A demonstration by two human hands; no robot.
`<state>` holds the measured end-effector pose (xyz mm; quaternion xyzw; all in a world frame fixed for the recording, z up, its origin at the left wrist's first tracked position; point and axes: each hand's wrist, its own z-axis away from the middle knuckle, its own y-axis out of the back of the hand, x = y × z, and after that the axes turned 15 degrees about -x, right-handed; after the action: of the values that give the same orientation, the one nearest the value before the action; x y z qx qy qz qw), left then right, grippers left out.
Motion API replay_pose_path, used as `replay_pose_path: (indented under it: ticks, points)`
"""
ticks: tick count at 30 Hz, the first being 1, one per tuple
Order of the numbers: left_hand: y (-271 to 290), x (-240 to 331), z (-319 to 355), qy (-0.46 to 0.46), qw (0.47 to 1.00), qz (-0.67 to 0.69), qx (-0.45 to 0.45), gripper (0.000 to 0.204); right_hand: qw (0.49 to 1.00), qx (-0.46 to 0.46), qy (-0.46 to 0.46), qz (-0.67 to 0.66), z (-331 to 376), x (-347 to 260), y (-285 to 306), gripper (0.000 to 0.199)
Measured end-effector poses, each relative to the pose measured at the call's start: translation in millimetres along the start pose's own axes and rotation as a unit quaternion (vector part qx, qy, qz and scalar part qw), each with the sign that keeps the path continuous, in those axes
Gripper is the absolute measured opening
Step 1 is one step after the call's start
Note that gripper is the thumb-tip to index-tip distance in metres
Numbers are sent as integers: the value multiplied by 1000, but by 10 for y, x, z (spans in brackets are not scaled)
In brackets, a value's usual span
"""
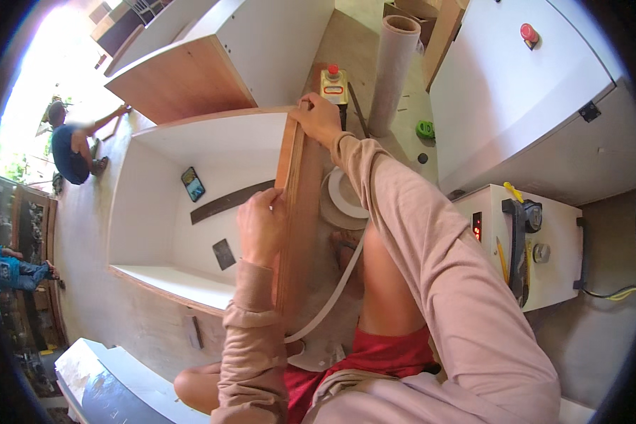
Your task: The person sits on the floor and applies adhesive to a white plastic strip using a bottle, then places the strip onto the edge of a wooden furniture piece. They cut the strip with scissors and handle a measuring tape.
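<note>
An open-fronted plywood box [124, 205], white inside, lies in front of me with its bare wooden edge [290, 159] running along its right side. My right hand [320, 119] is closed over the far corner of that edge. Nearer to me, my left hand [260, 222] has its fingers curled together against the same edge; whatever they may pinch is hidden. Inside the box are a phone [192, 184], a long dark curved strip [222, 205] and a small dark rectangular piece [224, 254]. Beside the edge lies a coil of white strip [340, 194], its loose end curving toward my legs.
Behind the box stand another wood-and-white cabinet [184, 81], a yellow can with a red cap [333, 86] and an upright roll [392, 78]. At right are a green tape measure [425, 129] and a white machine [487, 205]. Two people [71, 152] are at far left.
</note>
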<state>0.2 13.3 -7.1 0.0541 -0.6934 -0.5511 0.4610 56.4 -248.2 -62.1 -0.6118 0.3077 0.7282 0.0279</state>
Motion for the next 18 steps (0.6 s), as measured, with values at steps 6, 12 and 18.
replay_pose_path:
  ticks: [6,12,18]
  points:
    - [-77,137,79,26,999,-18,16,27,997,33,57,36,-59,89,-59,50]
    - [-3,98,63,30,999,3,-26,28,1000,11,21,2,19,11,-6,48]
    - [51,83,18,50,997,19,-61,29,997,59,12,43,37,-41,-33,44]
